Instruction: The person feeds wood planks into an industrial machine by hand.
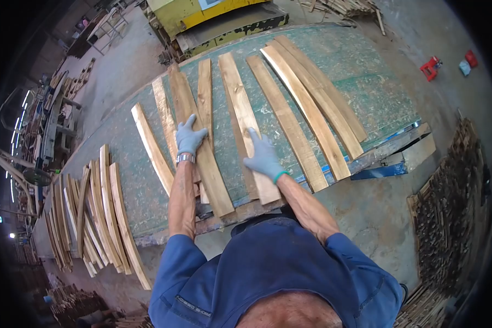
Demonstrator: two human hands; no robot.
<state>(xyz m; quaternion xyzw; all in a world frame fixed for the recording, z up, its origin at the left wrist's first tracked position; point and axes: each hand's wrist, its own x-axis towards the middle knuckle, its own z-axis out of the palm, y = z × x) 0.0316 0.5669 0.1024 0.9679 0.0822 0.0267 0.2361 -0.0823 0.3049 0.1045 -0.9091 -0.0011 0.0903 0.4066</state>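
Observation:
My left hand (190, 138), in a grey-blue glove, lies across a brown wooden plank (216, 183), thumb and forefinger apart over its face. My right hand (263, 157), gloved alike, is on a paler knotty plank (234, 85), its thumb at the left edge and a finger along the top. The far fingers of both hands are partly hidden. Under my left hand's plank lies a shorter plank (204, 82). Beside my right hand's plank, to the right, is another brown plank (287, 120); a darker plank shows along its left edge.
The planks lie on a worn green table (361, 65). Several more planks (106, 202) cluster at its left end. A yellow-green machine (213, 13) stands behind. Stacked wood (448, 202) is at right, and a red tool (431, 68) rests on the floor.

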